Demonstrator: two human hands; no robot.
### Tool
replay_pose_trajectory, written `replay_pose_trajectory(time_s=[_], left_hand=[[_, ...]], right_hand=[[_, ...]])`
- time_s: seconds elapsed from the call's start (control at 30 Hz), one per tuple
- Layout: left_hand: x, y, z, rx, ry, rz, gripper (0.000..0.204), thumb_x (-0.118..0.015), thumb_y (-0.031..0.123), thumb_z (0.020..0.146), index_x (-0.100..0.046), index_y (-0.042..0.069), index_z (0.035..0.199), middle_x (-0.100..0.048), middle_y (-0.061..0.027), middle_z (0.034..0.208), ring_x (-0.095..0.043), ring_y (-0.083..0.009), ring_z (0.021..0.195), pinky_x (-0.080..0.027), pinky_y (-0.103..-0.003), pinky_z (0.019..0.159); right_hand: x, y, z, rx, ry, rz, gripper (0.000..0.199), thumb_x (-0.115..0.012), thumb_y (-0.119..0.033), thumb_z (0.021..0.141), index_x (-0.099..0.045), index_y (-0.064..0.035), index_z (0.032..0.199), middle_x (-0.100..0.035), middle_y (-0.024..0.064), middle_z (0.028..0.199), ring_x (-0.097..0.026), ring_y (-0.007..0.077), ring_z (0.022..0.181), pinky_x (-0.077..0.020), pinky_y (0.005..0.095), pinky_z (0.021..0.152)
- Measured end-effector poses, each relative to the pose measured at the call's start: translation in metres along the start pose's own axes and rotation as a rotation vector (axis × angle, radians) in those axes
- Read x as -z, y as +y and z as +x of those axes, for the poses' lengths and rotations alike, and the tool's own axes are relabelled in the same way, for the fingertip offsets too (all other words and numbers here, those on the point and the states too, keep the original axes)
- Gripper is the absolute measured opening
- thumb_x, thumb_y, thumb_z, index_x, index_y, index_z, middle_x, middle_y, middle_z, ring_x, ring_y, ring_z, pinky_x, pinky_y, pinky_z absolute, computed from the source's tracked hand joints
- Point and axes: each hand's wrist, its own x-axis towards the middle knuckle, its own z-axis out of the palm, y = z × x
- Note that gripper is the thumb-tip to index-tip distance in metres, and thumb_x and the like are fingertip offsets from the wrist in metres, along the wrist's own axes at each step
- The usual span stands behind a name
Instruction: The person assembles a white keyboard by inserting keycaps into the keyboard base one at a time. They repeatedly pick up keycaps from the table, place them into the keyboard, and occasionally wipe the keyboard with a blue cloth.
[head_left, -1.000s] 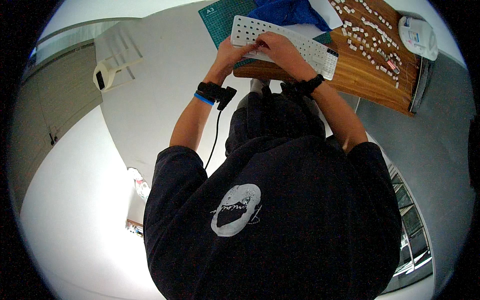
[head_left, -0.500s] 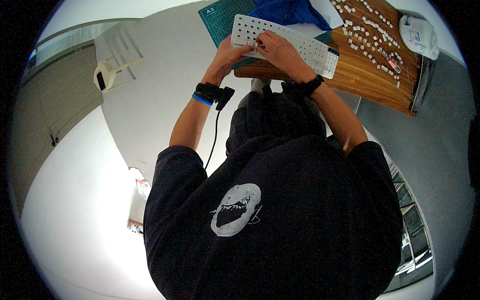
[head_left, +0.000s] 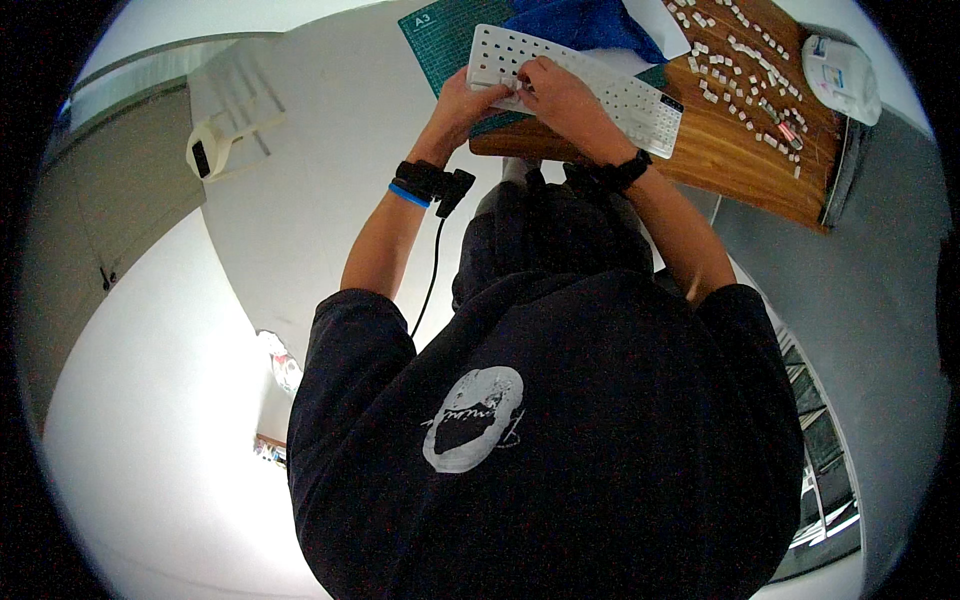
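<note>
Your right hand [head_left: 562,97] has its fingertips drawn narrowly together over the left part of the white keyboard [head_left: 625,100], but whether they pinch anything is too small to tell. Your left hand [head_left: 465,105] is against the keyboard's near left corner, its thumb reaching across toward your right fingertips; its other fingers are partly hidden, so you cannot tell how firmly it clasps. The keyboard is in front of you at the table's near edge, partly over the green cutting mat [head_left: 430,50]; whether it rests flat or is slightly raised does not show. Its long axis runs left to right on a slant, the left end farther from you and the right end nearer, with the dark panel [head_left: 672,103] at the far right corner. Much of the keyboard looks bare of caps, dark spots showing across its left end; the right end is too blurred to judge, and your hands cover part. Many loose white keycaps [head_left: 748,50] lie apart in uneven rows to the right on the wooden table [head_left: 720,155], near a small red-and-white object [head_left: 787,132]. Beyond the keyboard lies a blue cloth [head_left: 590,25], and past the keycaps stands a white container [head_left: 840,80].
</note>
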Motion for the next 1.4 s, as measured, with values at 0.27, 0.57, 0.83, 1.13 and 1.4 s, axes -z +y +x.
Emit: replay_pose_trajectory(time_s=[0.27,0.57,0.83,1.13,1.4], left_hand=[[0.000,-0.006,0.005,0.028,-0.024,-0.073,0.048,-0.076,0.014,0.088,-0.055,0.000,0.129,-0.067,-0.0146,0.121,-0.068,-0.0253,0.107,-0.059,-0.037,0.091],[-0.002,0.000,0.004,0.021,-0.010,-0.059,0.049,-0.077,0.016,0.088,-0.055,0.000,0.129,-0.067,-0.0150,0.122,-0.067,-0.0254,0.108,-0.058,-0.038,0.092],[-0.009,0.008,0.002,0.011,0.033,0.041,0.048,-0.076,0.018,0.089,-0.055,0.000,0.129,-0.067,-0.0153,0.120,-0.069,-0.0245,0.105,-0.059,-0.037,0.087],[-0.005,-0.001,0.007,-0.061,0.097,0.178,0.049,-0.085,0.027,0.079,-0.065,0.002,0.116,-0.072,-0.0101,0.106,-0.070,-0.0159,0.089,-0.057,-0.028,0.070],[-0.006,0.004,0.003,0.002,0.060,0.113,0.044,-0.078,0.021,0.088,-0.062,0.002,0.124,-0.071,-0.0116,0.116,-0.069,-0.0209,0.101,-0.057,-0.035,0.085]], right_hand=[[0.003,0.000,-0.001,-0.018,-0.004,0.018,0.021,-0.063,-0.016,0.095,-0.056,-0.0016,0.108,-0.060,0.0161,0.106,-0.064,0.0353,0.092,-0.0540,0.0427,0.080],[-0.001,0.001,0.002,0.036,0.000,-0.092,0.020,-0.063,-0.013,0.094,-0.056,-0.0012,0.109,-0.059,0.0166,0.107,-0.064,0.0358,0.094,-0.0550,0.0416,0.084],[0.006,-0.008,0.006,0.039,-0.020,-0.071,0.019,-0.064,-0.012,0.090,-0.057,-0.0007,0.103,-0.059,0.0193,0.101,-0.064,0.0382,0.096,-0.0568,0.0464,0.082],[-0.002,0.003,0.005,0.071,-0.018,0.014,0.014,-0.059,-0.008,0.090,-0.058,-0.0017,0.102,-0.060,0.0186,0.101,-0.064,0.0389,0.095,-0.0551,0.0481,0.082],[0.004,0.002,0.004,0.035,-0.042,0.018,0.015,-0.059,-0.008,0.090,-0.060,-0.0017,0.103,-0.061,0.0189,0.103,-0.065,0.0402,0.095,-0.0558,0.0481,0.082]])
